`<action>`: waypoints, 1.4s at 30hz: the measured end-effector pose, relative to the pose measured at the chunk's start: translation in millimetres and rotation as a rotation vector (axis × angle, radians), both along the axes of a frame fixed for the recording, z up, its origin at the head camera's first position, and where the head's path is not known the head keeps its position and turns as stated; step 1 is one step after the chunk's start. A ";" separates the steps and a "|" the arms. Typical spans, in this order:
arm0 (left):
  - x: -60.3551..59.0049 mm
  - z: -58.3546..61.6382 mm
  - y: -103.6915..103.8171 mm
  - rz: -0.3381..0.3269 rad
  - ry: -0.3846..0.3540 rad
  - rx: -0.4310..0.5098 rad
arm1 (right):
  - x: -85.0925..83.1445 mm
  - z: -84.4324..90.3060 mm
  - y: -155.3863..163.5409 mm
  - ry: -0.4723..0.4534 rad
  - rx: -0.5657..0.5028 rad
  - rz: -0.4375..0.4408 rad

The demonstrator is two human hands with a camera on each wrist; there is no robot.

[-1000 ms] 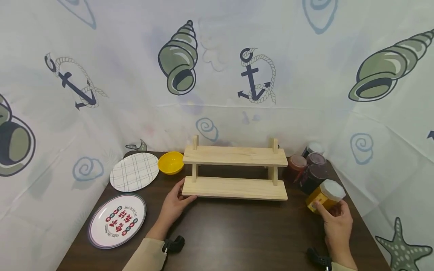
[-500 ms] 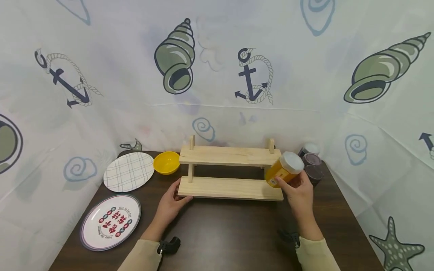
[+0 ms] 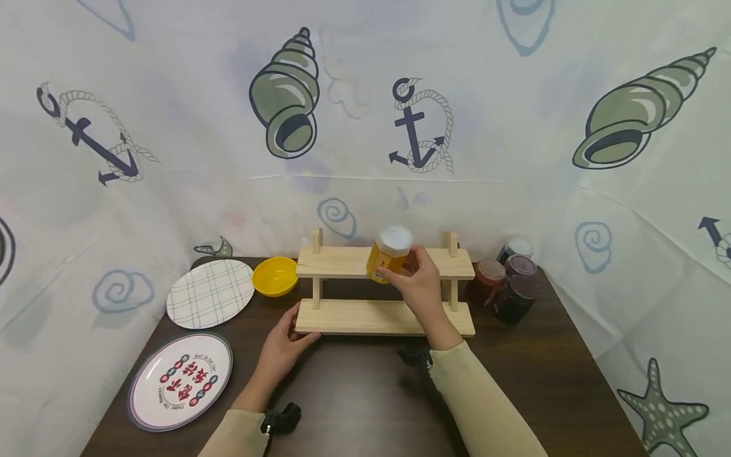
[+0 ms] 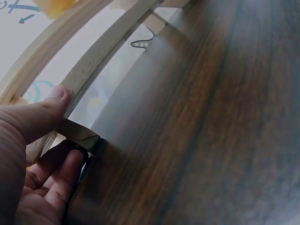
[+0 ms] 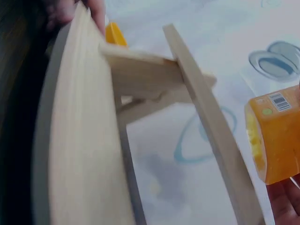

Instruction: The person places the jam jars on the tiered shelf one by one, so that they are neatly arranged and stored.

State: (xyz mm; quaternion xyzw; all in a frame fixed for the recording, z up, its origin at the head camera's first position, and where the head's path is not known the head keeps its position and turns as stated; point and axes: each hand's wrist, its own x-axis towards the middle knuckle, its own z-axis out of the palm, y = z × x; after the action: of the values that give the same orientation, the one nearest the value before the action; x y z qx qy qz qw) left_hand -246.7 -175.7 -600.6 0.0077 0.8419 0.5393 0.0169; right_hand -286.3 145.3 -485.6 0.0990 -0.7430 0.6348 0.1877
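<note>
Yellow jar (image 3: 384, 259), white lid (image 3: 396, 238) up, is in the right hand (image 3: 421, 279); grasp is thumb on the near face, fingers round the right side. Jar sits just left of those fingers, its long axis tilted: lid leaning right, base down and to the left. Right hand is the nearer one; left hand (image 3: 282, 349) is well apart from the jar.

Key relation: base vs. upper board (image 3: 337, 261) of the wooden rack (image 3: 365, 311). Head view has the jar in line with that board, just left of the right fingers. Right wrist view shows backdrop between base and board, so not touching. Exact height and depth over the board: can't tell.

Lower board (image 3: 342, 318) is below the right fingers. Its left end is gripped by the left hand, thumb at the front edge, other fingers curled in at the end, partly hidden.

Yellow bowl (image 3: 275, 278) is beyond the left fingers, near the rack's left end. Checked plate (image 3: 208, 293) and printed plate (image 3: 181, 384) lie left of the left fingers, apart. Farther off, right of the right fingers: cluster of dark jars (image 3: 516, 298) beside a red jar (image 3: 490, 274).
</note>
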 end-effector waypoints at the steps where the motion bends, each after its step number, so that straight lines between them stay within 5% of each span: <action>1: 0.3 0.1 -0.1 -0.004 0.004 0.002 | -4.7 3.1 -7.2 -0.001 -0.004 0.008; 7: 0.9 -1.1 -0.2 -0.002 0.010 0.007 | -31.5 16.3 -44.7 -0.023 0.003 0.058; 12: 0.5 0.1 -1.6 0.005 0.012 0.005 | -46.0 11.1 -64.4 -0.071 0.089 0.063; 27: 0.1 -2.2 -0.8 0.009 0.009 -0.007 | -50.9 20.2 -51.7 -0.200 0.149 0.222; 42: -0.5 3.1 0.4 0.014 0.009 -0.044 | -49.1 23.7 -59.0 -0.233 0.277 0.136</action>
State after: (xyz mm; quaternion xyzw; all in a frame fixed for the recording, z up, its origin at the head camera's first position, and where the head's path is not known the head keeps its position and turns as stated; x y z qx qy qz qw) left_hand -247.3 -175.2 -597.6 0.0036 0.8537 0.5206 0.0095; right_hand -335.4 86.3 -461.9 0.0996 -0.8316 0.5448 0.0419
